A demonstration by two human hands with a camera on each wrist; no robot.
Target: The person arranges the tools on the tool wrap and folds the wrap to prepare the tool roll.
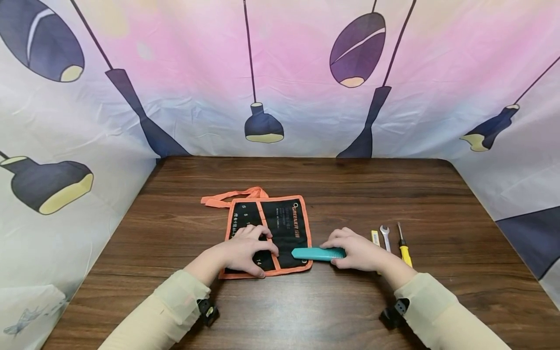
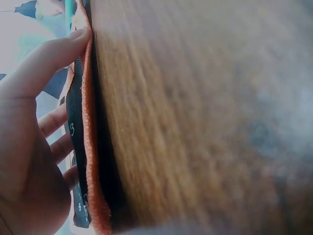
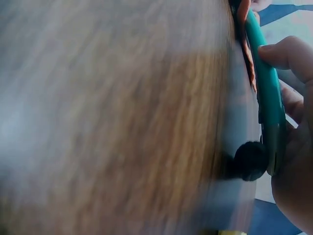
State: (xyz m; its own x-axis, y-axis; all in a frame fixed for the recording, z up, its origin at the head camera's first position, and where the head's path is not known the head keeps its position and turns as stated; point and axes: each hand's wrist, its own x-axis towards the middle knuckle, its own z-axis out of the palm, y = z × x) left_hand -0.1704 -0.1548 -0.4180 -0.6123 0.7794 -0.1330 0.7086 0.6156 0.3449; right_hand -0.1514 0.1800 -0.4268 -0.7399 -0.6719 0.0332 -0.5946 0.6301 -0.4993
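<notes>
A black tool pouch (image 1: 284, 221) with orange trim, printed numbers and lettering lies flat on the table. My left hand (image 1: 247, 250) rests on its left part with fingers spread and bent; in the left wrist view the thumb (image 2: 73, 44) lies at the orange edge. My right hand (image 1: 356, 249) holds a teal box cutter (image 1: 316, 253) by its right end, thumb on the near side. The cutter's angled left tip overlaps the pouch's lower right corner. Its right end is hidden under the fingers.
To the right lie a narrow yellow-and-white item (image 1: 375, 237), partly behind the right hand, a wrench (image 1: 385, 237) and a yellow-handled screwdriver (image 1: 405, 250). An orange tie strap (image 1: 234, 195) trails from the pouch's top left. A lamp-printed cloth (image 1: 297, 121) hangs behind the brown table (image 1: 328, 311).
</notes>
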